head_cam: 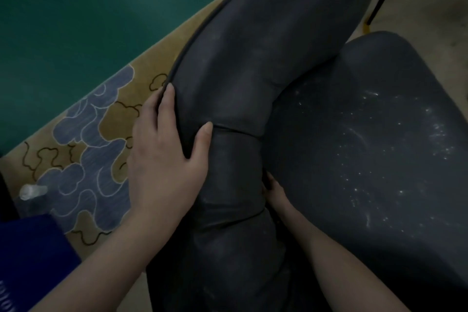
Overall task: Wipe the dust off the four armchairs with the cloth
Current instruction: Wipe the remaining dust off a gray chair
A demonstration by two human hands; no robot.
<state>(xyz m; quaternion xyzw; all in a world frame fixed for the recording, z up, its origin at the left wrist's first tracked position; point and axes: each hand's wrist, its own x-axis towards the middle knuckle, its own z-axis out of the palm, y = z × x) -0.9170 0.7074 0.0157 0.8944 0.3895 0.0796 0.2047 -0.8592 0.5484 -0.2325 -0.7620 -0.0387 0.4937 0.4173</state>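
Observation:
A dark grey armchair fills the view from above; its seat is speckled with white dust. My left hand holds the curved padded arm, with the thumb on the inner face and the fingers over the piped outer edge. My right hand is pushed into the gap between the arm and the seat cushion, so its fingers are hidden. No cloth shows in the frame.
A tan rug with blue cloud shapes lies left of the chair, with green floor beyond it. A white-capped bottle stands by a blue object at lower left. Another chair's thin leg stands at top right.

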